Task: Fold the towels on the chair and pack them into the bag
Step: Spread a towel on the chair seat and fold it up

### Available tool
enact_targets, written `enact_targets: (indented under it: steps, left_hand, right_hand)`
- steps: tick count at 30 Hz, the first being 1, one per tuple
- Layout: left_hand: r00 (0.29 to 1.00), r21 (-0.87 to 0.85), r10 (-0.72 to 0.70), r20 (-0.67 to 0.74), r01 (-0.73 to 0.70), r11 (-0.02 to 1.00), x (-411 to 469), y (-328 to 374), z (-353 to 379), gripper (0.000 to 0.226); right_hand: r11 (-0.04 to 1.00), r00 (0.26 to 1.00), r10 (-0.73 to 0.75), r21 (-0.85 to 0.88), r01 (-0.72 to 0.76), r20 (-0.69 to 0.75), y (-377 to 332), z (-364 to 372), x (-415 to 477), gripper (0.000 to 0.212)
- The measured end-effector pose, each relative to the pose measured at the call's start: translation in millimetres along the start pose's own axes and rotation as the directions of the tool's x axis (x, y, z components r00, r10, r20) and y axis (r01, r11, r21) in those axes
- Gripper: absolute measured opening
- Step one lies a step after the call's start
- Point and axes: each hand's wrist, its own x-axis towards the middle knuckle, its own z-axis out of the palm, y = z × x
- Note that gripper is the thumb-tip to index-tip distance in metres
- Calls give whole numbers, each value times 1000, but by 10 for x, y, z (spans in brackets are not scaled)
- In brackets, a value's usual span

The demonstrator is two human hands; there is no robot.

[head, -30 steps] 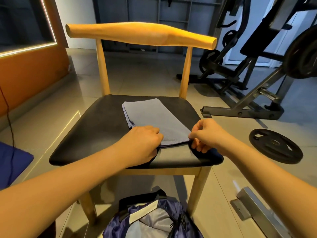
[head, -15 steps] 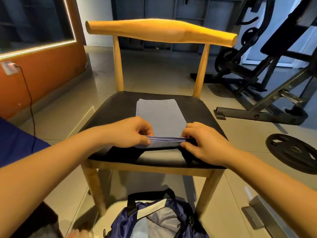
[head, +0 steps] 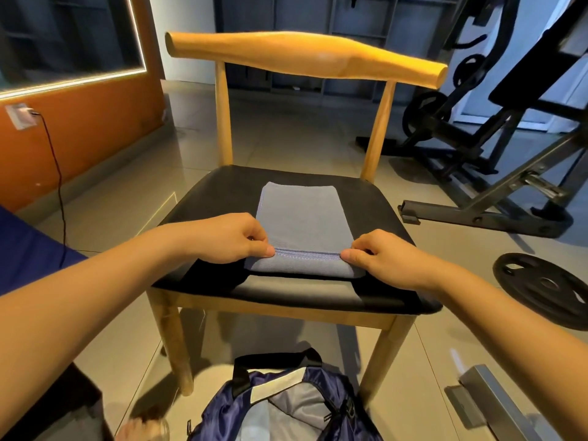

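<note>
At chair seat [head: 222, 192] front, pinches near corners of folded grey towel [head: 302, 218] with left hand [head: 229, 238] and right hand [head: 381, 259].

Orange wall [head: 89, 128] at L w/ a lit strip [head: 79, 79] along its top edge; a white socket [head: 19, 116] on it w/ a plug in, black cable [head: 59, 173] hanging down toward blue fabric [head: 25, 249] at the far L edge; glossy tiled floor [head: 286, 132] throughout. At R a black gym machine [head: 445, 128] w/ a round plate [head: 423, 113] mounted low on it; a grey bench frame [head: 477, 214] low across the floor in front; a black weight plate [head: 547, 288] flat on the tiles, apart from the frame; a grey metal beam [head: 496, 402] at bottom R. Dark grey shelving [head: 302, 14] along the back.
</note>
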Motion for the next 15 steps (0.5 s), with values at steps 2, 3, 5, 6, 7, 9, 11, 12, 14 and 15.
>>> enact_targets:
  steps: [2, 3, 5, 6, 7, 9, 11, 12, 14, 15]
  left_hand:
    - [999, 71, -24, -27, 26, 997, 27, 8, 18, 43]
    - [998, 93, -34, -46, 38, 995, 34, 13, 36, 44]
    - [993, 105, -49, -104, 60, 993, 43, 16, 69, 43]
    - [987, 102, -42, -154, 58, 993, 45, 9, 83, 39]
    - [976, 89, -15, -216, 36, 995, 47, -7, 97, 32]
    - [942, 77, 98, -320, -78, 994, 31, -50, 117, 17]
    - [932, 120, 212, -296, -183, 976, 13, -82, 140, 10]
    - [933, 151, 239, -269, -205, 967, 10, -95, 157, 10]
    - [928, 229, 272, -253, -216, 949, -1, -104, 182, 12]
    - [922, 269, 289, -257, -219, 938, -7, -106, 189, 13]
  right_hand:
    - [998, 998, 65, 2, -65, -19, -16, 32, 39, 40]
    - [996, 995, 90, -4, -90, -41, -23, 56, 59, 40]
    - [991, 984, 118, -46, -125, -132, -43, 94, 79, 39]
    - [988, 973, 114, -81, -132, -199, -54, 106, 73, 36]
    - [985, 958, 89, -118, -125, -274, -63, 114, 53, 35]
    - [973, 921, -42, -224, -51, -388, -72, 130, -2, 33]
    - [935, 888, -229, -344, 87, -398, -61, 157, -53, 28]
    - [911, 872, -305, -384, 149, -383, -49, 176, -73, 24]
    - [875, 859, -377, -438, 207, -347, -19, 214, -104, 19]
    - [866, 865, -382, -453, 213, -324, -1, 227, -116, 20]
